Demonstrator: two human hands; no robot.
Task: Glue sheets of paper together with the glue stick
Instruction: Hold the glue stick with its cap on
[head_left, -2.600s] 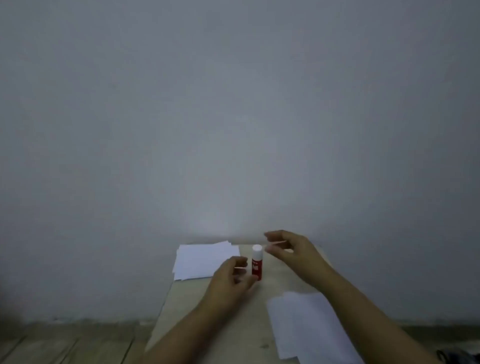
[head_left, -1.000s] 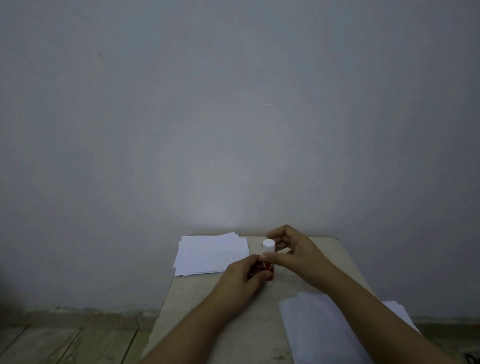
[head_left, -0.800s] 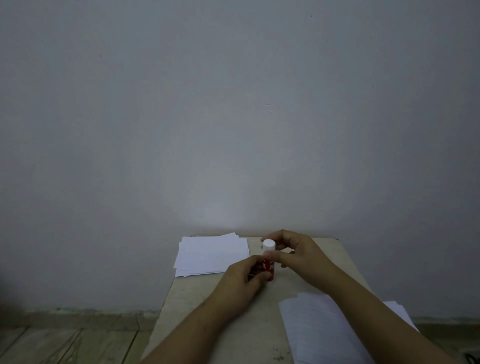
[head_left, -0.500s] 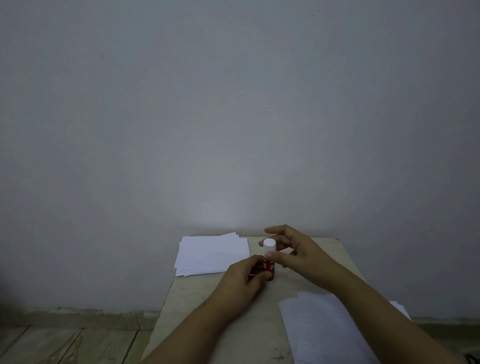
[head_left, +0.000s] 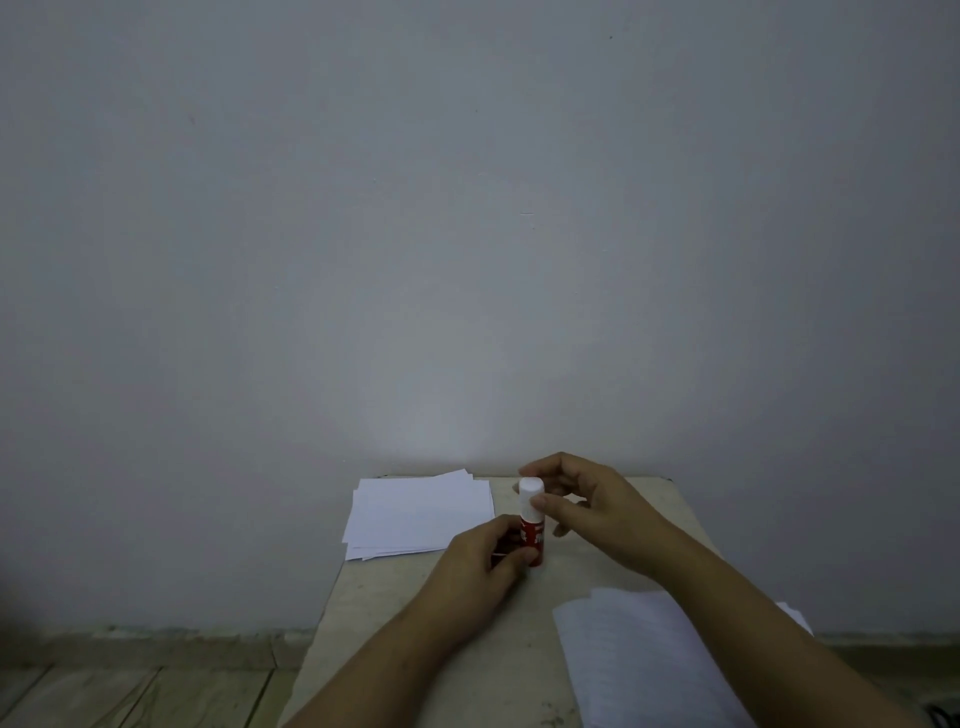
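The left hand (head_left: 480, 569) grips the small red glue stick (head_left: 533, 535) low down; the right hand (head_left: 592, 506) pinches its round white cap (head_left: 531, 493) with thumb and fingers

A plain grey-white wall (head_left: 467, 208) is seen filling most of the view, lit by a soft bright patch low at its middle. A pale worktop (head_left: 395, 613) is set against it, above a wood-plank floor (head_left: 130, 696).
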